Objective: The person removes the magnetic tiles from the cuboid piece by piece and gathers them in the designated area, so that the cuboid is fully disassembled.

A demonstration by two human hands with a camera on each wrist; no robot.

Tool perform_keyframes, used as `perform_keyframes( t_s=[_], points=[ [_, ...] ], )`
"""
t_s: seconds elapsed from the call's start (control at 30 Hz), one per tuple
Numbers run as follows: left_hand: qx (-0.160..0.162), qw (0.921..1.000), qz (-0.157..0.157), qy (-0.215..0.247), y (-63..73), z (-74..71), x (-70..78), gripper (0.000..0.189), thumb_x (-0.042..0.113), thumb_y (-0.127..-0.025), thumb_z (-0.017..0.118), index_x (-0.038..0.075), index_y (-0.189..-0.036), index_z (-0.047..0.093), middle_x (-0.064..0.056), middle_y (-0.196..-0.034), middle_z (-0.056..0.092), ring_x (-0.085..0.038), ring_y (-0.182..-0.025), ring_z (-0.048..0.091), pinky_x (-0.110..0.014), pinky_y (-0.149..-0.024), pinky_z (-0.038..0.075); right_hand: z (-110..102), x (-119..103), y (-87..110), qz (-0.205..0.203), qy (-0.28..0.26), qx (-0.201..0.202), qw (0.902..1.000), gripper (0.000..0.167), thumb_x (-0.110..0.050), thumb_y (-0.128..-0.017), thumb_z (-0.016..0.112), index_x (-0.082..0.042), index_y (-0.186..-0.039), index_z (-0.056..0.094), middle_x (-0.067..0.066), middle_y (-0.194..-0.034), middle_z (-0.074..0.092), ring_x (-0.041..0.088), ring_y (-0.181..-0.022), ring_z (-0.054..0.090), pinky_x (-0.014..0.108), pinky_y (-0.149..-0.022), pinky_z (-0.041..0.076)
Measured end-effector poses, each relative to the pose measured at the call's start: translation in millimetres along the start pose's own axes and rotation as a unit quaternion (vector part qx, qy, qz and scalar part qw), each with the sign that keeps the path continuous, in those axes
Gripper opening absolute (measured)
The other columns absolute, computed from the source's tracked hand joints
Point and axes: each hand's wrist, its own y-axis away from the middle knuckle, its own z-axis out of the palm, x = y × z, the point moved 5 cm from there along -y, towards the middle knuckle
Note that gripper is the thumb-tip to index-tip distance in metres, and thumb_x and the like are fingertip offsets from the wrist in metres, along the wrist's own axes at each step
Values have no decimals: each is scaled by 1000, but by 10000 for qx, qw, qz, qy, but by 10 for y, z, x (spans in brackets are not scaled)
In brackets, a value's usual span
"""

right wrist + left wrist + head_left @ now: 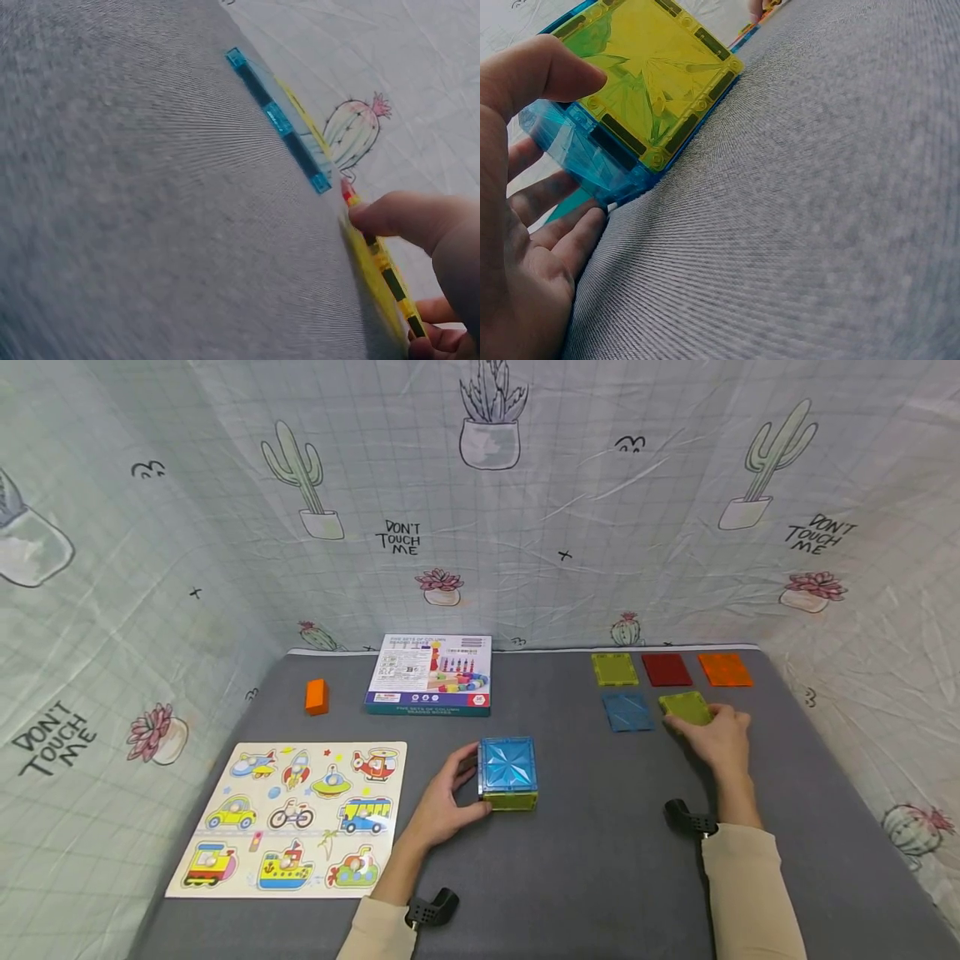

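Note:
In the head view, a cube of magnetic tiles (507,773) with a blue top and a yellow-green front stands at the middle of the table. My left hand (444,802) holds it from the left, thumb at the front corner and fingers along the far side. The left wrist view shows the thumb (570,71) over the yellow tile (656,67), with fingers by the blue side (600,154). My right hand (716,739) pinches a yellow-green magnetic tile (686,707) by its edges. That tile (390,281) tilts up off the table in the right wrist view.
Near the right hand lie a blue tile (627,712), a yellow-green tile (615,669), a red tile (667,669) and an orange tile (725,669). A vehicle puzzle board (258,777), an orange block (317,697) and a flat box (397,672) are on the left half.

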Motion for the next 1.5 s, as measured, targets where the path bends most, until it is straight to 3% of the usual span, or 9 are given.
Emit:
perform_keyframes(
  t_s=[0.47, 0.73, 1.03, 1.5],
  points=[
    [7, 10000, 83, 15, 2, 2, 25, 85, 16, -79, 78, 25, -152, 35, -4, -157, 41, -27, -143, 44, -43, -119, 41, 42, -12, -5, 26, 170, 307, 9994, 98, -62, -85, 66, 13, -141, 39, 37, -139, 28, 47, -100, 47, 60, -90, 47],
    [-21, 10000, 38, 4, 2, 14, 15, 85, 16, -80, 78, 28, -152, 35, -2, -157, 41, -24, -143, 45, -41, -119, 40, 64, 22, 31, -72, 72, 443, 9990, 100, -62, -86, 64, 14, -144, 36, 37, -140, 27, 47, -107, 41, 58, -93, 44],
    [22, 10000, 36, -12, 7, -3, 31, 86, 17, -79, 78, 25, -153, 34, -5, -157, 41, -29, -142, 45, -46, -118, 41, 75, 18, 55, -74, -115, 318, 9994, 94, -56, -90, 62, 12, -147, 33, 35, -142, 25, 47, -112, 40, 57, -96, 43],
    [-14, 10000, -78, -29, -4, 5, 2, 86, 16, -79, 78, 30, -152, 34, 0, -157, 41, -22, -144, 44, -39, -119, 40, 66, 22, 63, 47, -278, 358, 9990, 96, -59, -90, 62, 10, -150, 32, 33, -146, 24, 46, -117, 40, 58, -101, 43]
  ],
)
